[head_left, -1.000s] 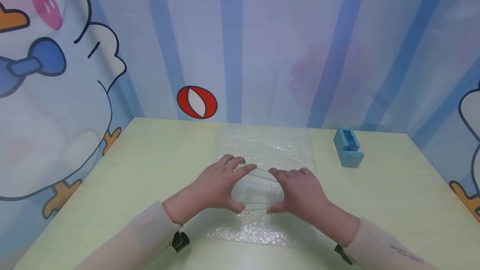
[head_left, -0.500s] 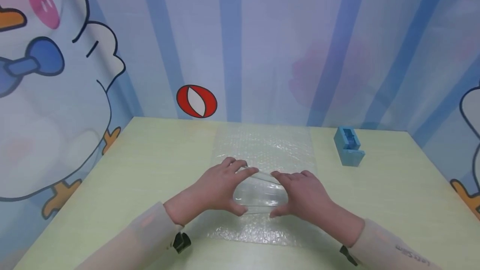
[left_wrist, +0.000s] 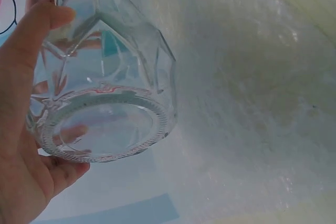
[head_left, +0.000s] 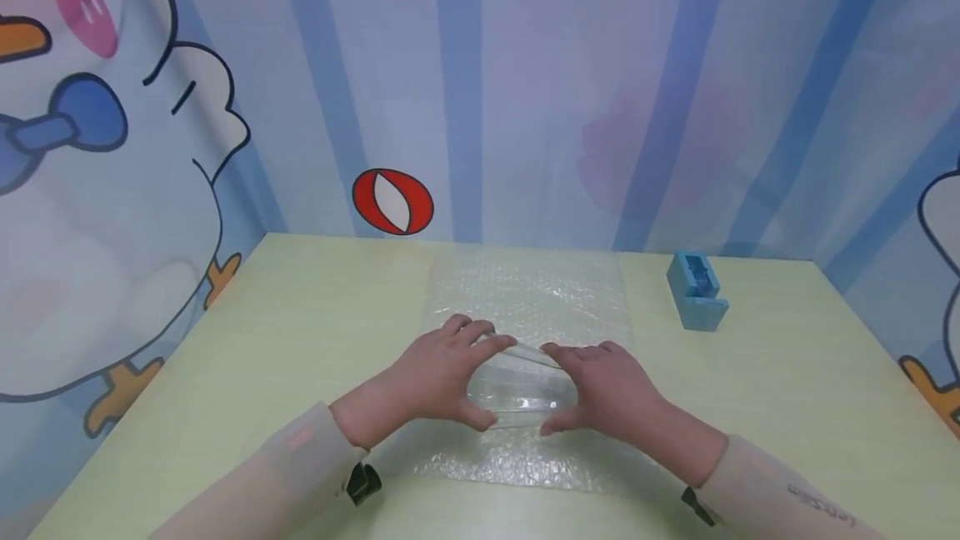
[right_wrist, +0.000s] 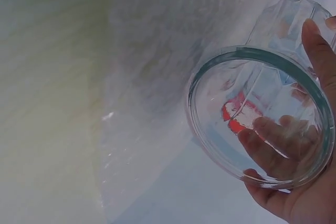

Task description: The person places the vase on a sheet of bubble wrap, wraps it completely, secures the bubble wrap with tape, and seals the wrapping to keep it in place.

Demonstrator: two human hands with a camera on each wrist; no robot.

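Note:
A clear glass vase (head_left: 525, 394) with faceted sides lies sideways between my two hands, over a sheet of bubble wrap (head_left: 528, 294). My left hand (head_left: 438, 377) grips the end with the thick ridged base, fingers on the far side and thumb on the near side. At the wide, round mouth, my right hand (head_left: 611, 386) holds the vase in the same way. The left wrist view shows the base of the vase (left_wrist: 113, 64) facing the camera. Through the open mouth of the vase (right_wrist: 239, 85) in the right wrist view, fingers show behind the glass.
A blue tape dispenser (head_left: 697, 294) stands at the back right of the pale yellow table (head_left: 330, 298). The bubble wrap reaches from the table's back edge toward the front. Behind the table hangs a striped cartoon backdrop (head_left: 525, 90).
Over the last second both hands have lowered the vase slightly toward me, and the right hand has shifted a little to the right. In the last half second they have stayed nearly still.

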